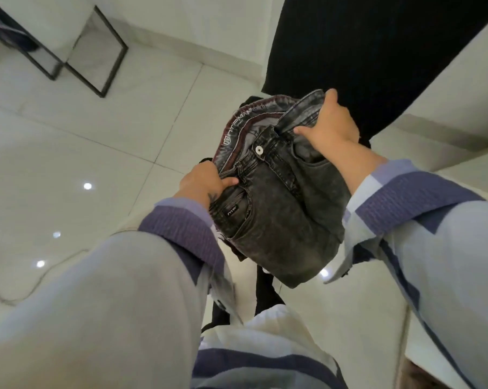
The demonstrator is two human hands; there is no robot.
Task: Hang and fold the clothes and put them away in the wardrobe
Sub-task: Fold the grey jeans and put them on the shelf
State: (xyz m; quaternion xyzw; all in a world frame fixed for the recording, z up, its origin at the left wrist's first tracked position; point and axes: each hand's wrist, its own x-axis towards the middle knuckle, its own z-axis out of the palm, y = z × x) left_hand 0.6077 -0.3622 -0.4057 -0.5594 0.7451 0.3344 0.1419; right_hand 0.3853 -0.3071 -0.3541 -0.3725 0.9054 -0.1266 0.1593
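Observation:
A pair of dark grey washed jeans (282, 209) hangs in the air in front of me, waistband up and open, its white button showing. My left hand (202, 182) grips the waistband at its left side, thumb on the front by the pocket. My right hand (331, 126) grips the waistband's right side, fingers curled over the top edge. The legs of the jeans drop below and look folded back under the seat. Both my arms wear light grey sleeves with purple bands.
Glossy white floor tiles (102, 153) lie below. A black metal frame of a stand (97, 51) is at the upper left. A large black surface (377, 51) rises at the upper right, beside a pale ledge (456, 88). A thin cable (27, 282) runs across the floor at left.

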